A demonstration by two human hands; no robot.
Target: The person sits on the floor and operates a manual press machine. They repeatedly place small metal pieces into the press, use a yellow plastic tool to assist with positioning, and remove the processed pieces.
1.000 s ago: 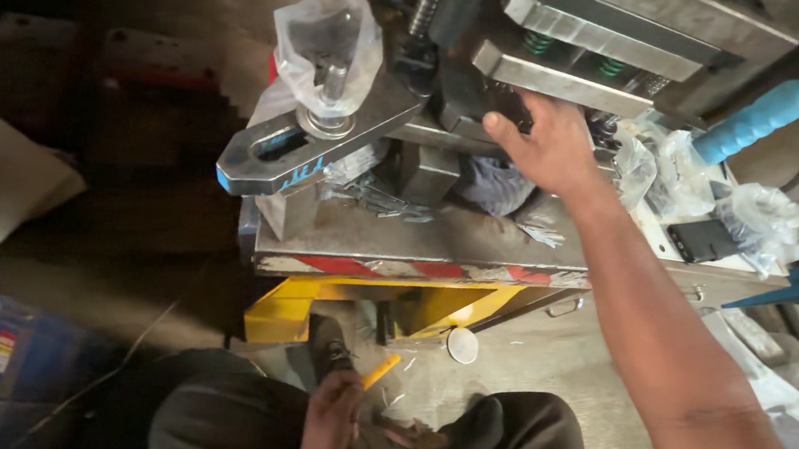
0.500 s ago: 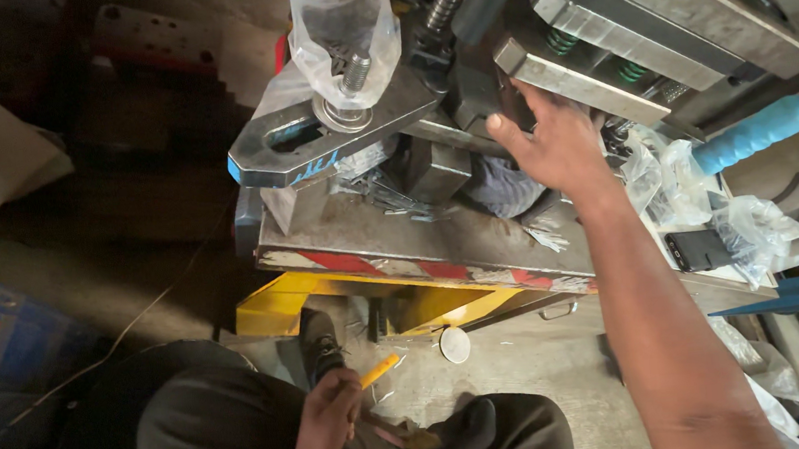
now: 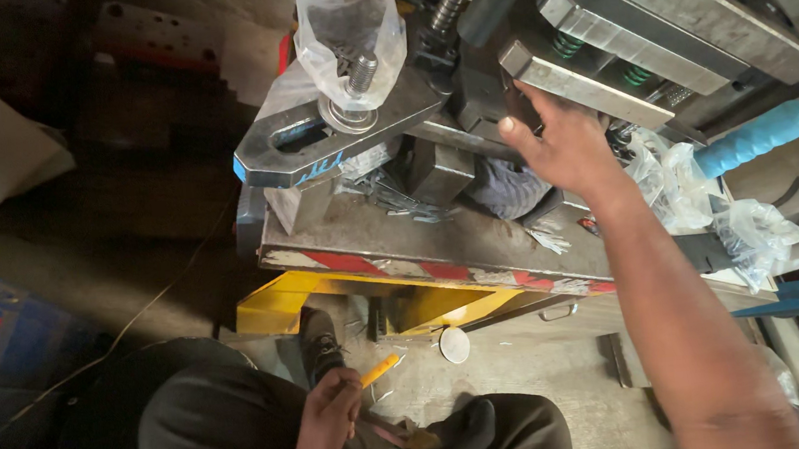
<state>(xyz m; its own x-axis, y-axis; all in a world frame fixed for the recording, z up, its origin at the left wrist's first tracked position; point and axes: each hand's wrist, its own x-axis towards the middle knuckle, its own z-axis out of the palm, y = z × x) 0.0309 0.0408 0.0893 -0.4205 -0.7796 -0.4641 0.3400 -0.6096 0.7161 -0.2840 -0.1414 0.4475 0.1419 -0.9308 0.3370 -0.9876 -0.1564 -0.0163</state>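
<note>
The fingers of the right hand point(image 3: 561, 148) are spread a little and stretched forward, and the tips go under the grey steel bar point(image 3: 580, 88) of the press machine at 1 o'clock; what the tips touch there is hidden, so I cannot tell if they grip something. The thumb points up toward 11 o'clock. Just beside the palm, at 8 o'clock from it, lies a grey cloth point(image 3: 502, 187) on the steel table point(image 3: 362, 233) of the machine.

The fingers of the left hand point(image 3: 326, 428) are closed around a thin orange stick point(image 3: 380, 369), maybe a pencil or a small tool, which points toward 2 o'clock. This hand rests low on the dark trousers of the person, well apart from the machine.

At 11 o'clock from the right hand a slotted clamp plate point(image 3: 334, 134) holds a threaded bolt point(image 3: 359, 72) covered by a clear plastic bag point(image 3: 348, 27).
</note>
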